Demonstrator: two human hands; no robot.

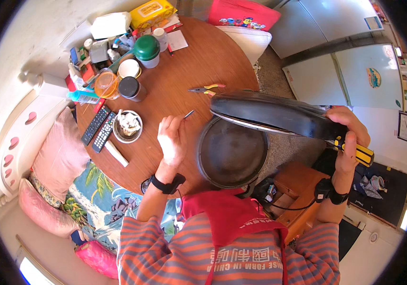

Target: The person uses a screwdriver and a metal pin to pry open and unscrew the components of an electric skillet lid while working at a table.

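My right hand (350,133) grips the edge of a large round black pan-like shell (274,111) with a pale metal rim, held tilted above the table. A screwdriver (357,152) with a yellow and black handle is also in that hand, pressed beside the shell. Below the raised shell lies a second round black shallow pan (233,152) at the table's near edge. My left hand (172,140) is closed over the table, a small slim metal piece (189,114) sticking out from its fingertips. Pliers (206,89) with yellow and red handles lie beyond the left hand.
A round wooden table (189,52) carries two remotes (102,132), a metal bowl with crumpled tissue (128,126), a dark-lidded jar (131,89) and a green-lidded container (147,50). A wooden cabinet (298,190) stands to the right; a cushioned bench (89,199) is left.
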